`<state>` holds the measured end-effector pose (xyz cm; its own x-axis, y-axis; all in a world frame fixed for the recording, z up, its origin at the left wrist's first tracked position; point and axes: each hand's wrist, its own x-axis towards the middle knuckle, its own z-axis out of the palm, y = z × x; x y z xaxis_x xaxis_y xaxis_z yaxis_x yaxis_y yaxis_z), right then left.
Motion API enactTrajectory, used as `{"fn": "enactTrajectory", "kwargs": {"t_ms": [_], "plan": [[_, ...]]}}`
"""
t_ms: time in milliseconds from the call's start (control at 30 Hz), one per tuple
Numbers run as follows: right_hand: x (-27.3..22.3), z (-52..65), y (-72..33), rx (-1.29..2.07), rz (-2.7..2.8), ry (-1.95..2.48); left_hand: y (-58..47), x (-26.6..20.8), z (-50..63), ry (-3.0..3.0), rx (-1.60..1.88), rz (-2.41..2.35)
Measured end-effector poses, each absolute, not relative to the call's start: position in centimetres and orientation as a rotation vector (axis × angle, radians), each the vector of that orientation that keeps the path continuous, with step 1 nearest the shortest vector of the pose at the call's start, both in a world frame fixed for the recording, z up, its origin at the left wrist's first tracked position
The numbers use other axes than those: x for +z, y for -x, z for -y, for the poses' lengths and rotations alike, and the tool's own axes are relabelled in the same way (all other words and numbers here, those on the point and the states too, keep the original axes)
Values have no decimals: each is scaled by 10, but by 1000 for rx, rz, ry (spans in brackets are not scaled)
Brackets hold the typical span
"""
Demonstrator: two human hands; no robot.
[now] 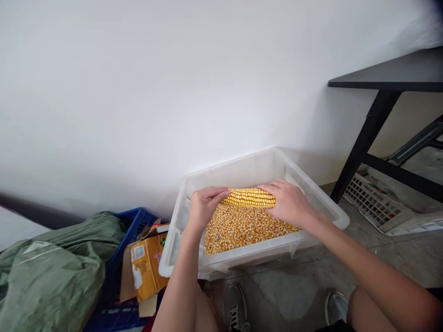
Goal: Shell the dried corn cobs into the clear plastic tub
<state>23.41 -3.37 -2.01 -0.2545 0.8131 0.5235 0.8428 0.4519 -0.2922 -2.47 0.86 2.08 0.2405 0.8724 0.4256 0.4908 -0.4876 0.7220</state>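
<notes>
1. Head view: corn cob [249, 198] at centre of frame, over kernels [245, 230] in bin [235, 170].
2. Left hand [203, 203] pinches its left end; right hand [289, 200] clamps around its right.
3. Judged best: firm at 2 ends, cob low over bin.

One left hand [204, 206] and one right hand [290, 202] share one ear of corn [248, 198], with one plastic tub [251, 252], kernels [245, 230] too many to count, two shoes [235, 304], one blue crate [138, 217], one green bag [62, 276], one black table [391, 79], and at least one white basket [377, 212] and one cardboard box [150, 267].
</notes>
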Motion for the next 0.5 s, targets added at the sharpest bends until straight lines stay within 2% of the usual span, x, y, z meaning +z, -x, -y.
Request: {"fn": "enactTrajectory", "kwargs": {"t_ms": [167, 300, 500], "plan": [[-21, 35, -235, -152, 2126, 1372, 42, 23, -11, -2390, 1205, -1539], [-22, 38, -237, -254, 2150, 1361, 55, 30, -8, -2310, 1269, -1748], [-25, 40, -236, -360, 2174, 1323, 36, 33, 1, -1967, 1140, -1515]]}}
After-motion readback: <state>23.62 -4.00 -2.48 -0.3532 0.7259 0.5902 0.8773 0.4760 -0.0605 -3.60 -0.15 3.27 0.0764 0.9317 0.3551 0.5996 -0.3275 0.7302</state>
